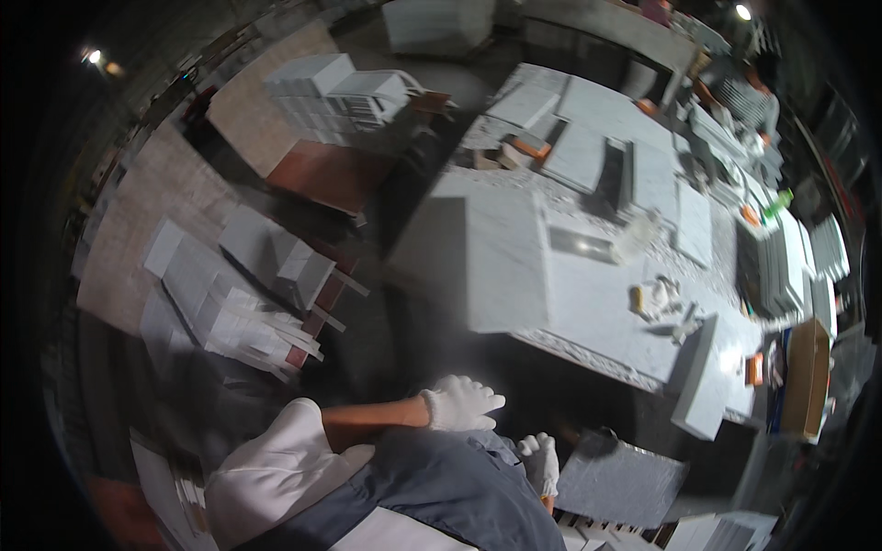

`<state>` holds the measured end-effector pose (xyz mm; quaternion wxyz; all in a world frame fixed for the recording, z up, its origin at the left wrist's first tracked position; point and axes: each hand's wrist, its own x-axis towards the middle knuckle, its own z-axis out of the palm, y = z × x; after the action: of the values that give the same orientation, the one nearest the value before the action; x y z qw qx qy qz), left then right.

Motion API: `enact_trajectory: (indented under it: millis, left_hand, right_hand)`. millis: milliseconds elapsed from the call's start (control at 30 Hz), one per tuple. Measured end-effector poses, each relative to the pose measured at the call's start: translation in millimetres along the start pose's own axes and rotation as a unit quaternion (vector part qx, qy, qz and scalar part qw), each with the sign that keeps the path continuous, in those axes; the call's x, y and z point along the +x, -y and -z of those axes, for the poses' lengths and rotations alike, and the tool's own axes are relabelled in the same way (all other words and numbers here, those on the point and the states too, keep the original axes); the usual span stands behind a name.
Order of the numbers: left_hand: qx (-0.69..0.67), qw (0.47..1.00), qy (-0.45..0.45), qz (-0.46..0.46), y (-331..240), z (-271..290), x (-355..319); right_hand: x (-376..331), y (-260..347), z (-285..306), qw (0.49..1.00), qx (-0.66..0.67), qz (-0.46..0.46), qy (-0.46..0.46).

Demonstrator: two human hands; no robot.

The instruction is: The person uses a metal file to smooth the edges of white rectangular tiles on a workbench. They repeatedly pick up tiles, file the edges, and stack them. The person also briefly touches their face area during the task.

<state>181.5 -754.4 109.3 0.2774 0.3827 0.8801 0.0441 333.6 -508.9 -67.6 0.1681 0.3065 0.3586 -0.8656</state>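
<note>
White knitted work gloves cover both my hands. My left hand (462,404) is held out in front of my grey apron (441,473), with its fingers loosely stretched to the right and nothing in them. Lower down, my right hand (542,462) hangs beside the apron with its fingers loosely apart; I see nothing in it. Just to its right is a dark grey slab (623,479), and I cannot tell whether they touch. Ahead of both hands a large white marble-like slab (503,262) stands at the near left corner of the worktable (602,280).
More white slabs (588,156) and a crumpled glove (657,298) lie on the table. A thick white block (703,376) projects at its near right. Stacked white pieces (207,285) rest on boards at left. A person (749,101) in stripes works at the far right.
</note>
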Motion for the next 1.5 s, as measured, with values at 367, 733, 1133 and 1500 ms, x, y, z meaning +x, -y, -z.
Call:
enact_trajectory:
  millis: [367, 733, 1133, 1500]
  left_hand:
    - [-0.092, 0.966, -0.136, 0.199, 236.9, -35.1, -194.3]
    - [-0.362, 0.875, -0.165, 0.275, 339.9, 3.7, -260.5]
    - [-0.233, 0.904, -0.149, 0.327, 518.5, 107.9, -250.0]
    - [-0.212, 0.973, -0.048, 0.080, 597.7, 158.1, -129.3]
  right_hand:
    - [126.2, -57.4, -357.0, 0.950, -0.261, 0.015, 0.174]
    - [241.0, -75.3, -531.5, 0.671, -0.650, 0.342, 0.103]
    - [343.6, -78.0, -554.6, 0.498, -0.747, 0.439, 0.037]
    - [359.3, -82.5, -547.5, 0.494, -0.729, 0.473, 0.032]
